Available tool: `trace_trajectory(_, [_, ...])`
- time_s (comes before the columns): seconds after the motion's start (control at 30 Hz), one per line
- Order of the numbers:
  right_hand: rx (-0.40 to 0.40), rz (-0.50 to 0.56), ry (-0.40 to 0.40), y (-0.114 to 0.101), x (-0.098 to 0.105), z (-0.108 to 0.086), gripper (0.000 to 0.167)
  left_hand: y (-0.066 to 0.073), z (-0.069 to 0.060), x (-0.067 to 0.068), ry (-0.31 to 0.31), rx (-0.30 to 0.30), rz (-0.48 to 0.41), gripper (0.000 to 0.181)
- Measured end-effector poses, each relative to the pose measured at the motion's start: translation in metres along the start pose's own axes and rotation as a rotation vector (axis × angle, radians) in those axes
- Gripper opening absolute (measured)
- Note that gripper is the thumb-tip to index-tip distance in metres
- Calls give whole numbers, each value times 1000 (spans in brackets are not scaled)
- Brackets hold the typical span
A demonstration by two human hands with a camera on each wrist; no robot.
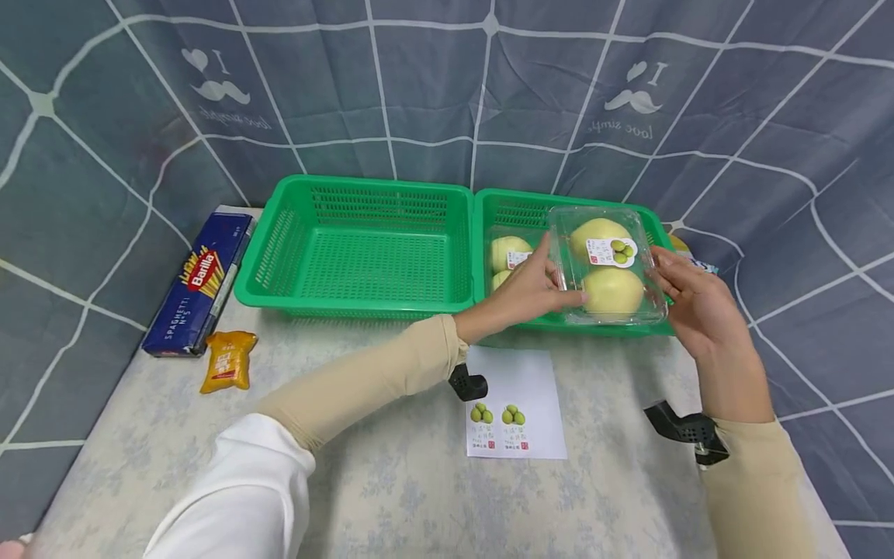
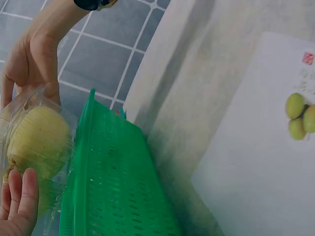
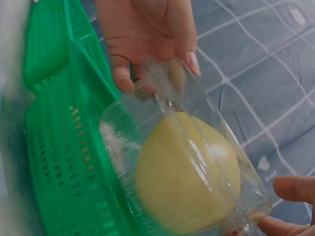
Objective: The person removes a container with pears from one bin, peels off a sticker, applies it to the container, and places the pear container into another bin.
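Note:
A clear plastic box with two large pale-yellow fruits, like pears [image 1: 606, 272], is raised above the right green basket [image 1: 531, 199]. A white label with a green fruit picture is on its lid. My left hand [image 1: 520, 291] holds its left side, thumb in front. On the opposite side my right hand [image 1: 701, 303] grips the edge. The left wrist view shows the box [image 2: 42, 140] tilted beside the basket wall [image 2: 113, 177]; in the right wrist view a fruit [image 3: 189, 172] shows through the plastic. A similar labelled fruit box [image 1: 508, 252] lies in the right basket, partly hidden by my left hand.
Left of that basket stands a second green basket [image 1: 377, 264]. A blue spaghetti box [image 1: 199, 283] and a small orange packet [image 1: 229, 361] lie at the left. A white sheet with fruit labels [image 1: 517, 373] rests in front. Some packaging [image 1: 704, 266] shows behind my right hand.

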State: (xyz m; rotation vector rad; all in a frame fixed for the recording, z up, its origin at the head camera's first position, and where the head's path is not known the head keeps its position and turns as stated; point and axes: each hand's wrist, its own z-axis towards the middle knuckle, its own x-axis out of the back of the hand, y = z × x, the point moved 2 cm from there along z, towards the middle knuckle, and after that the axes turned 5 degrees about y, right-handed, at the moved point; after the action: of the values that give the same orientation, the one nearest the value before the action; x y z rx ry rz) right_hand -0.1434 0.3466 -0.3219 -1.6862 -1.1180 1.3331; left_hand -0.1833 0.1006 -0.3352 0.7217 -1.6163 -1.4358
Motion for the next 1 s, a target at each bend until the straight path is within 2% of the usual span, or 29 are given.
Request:
trace_trajectory(0.13, [-24, 47, 19, -4, 4, 9, 22, 2, 17, -3, -9, 30, 12, 109])
trace_trajectory(0.3, [-51, -5, 52, -6, 8, 20, 18, -3, 35, -4, -22, 42, 139, 109])
trace_trajectory(0.43, [-81, -36, 98, -6, 14, 28, 17, -7, 47, -7, -45, 76, 219, 108])
trace_trajectory(0.57, [-97, -28, 139, -4, 20, 33, 14, -9, 55, -12, -81, 97, 264, 107])
trace_trajectory(0.77, [-104, -39, 157, -3, 27, 38, 12, -7, 64, -18, -92, 73, 339, 104])
trace_trajectory(1.0, [-93, -43, 179, -1, 32, 40, 11, -7, 70, -26, -107, 126, 396, 102])
